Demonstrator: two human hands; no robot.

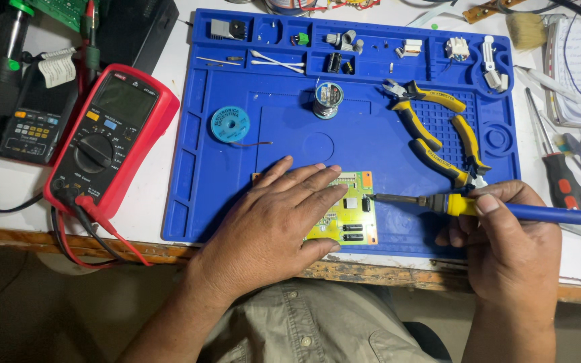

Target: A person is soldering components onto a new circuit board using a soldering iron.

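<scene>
On one blue mat (237, 202), the left hand (270, 222) pressed flat, fingers together, on one board (354, 218); right of the board, the right hand (506, 242) clamped one iron (492, 207); two pliers (438, 131) lay behind the board.

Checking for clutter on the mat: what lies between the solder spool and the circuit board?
Only bare blue mat lies between the solder spool and the circuit board, as the head view shows.

A red multimeter (111, 132) lies left of the blue mat (196, 168) on the counter (163, 222). On the mat sit a blue wick spool (230, 124), a solder reel (328, 100) and yellow-handled pliers (432, 131). A red-handled screwdriver (556, 168) lies right; a brush (526, 30) far right.
</scene>
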